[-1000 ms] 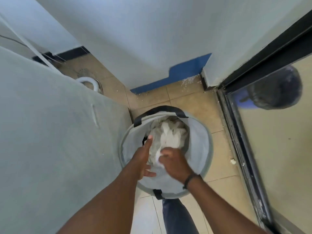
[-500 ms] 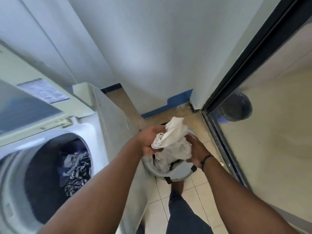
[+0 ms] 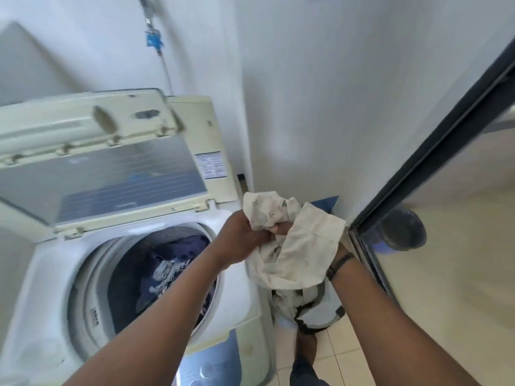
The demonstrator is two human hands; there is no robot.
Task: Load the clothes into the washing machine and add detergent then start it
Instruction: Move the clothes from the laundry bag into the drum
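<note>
A top-loading washing machine [image 3: 239,296] stands at the left with its lid [image 3: 111,179] folded up. Dark blue and white clothes [image 3: 170,271] lie in its drum. I hold a cream patterned garment [image 3: 295,246] bunched in the air, just right of the drum's rim and above the grey laundry basket [image 3: 320,316]. My left hand [image 3: 239,240] grips its top. My right hand [image 3: 341,253] is mostly hidden under the cloth, holding it from the right side; only the wrist with a dark band shows. More pale cloth sits in the basket.
A white wall [image 3: 306,107] stands right behind the basket. A dark-framed glass door [image 3: 434,151] runs along the right. A hose with a blue tap fitting [image 3: 153,41] hangs on the wall behind the machine. My leg [image 3: 306,366] stands on beige floor tiles below the basket.
I pulled the cream garment out of the basket and raised it, moving it left toward the machine. My view lifted from the basket to the open machine and its drum.
</note>
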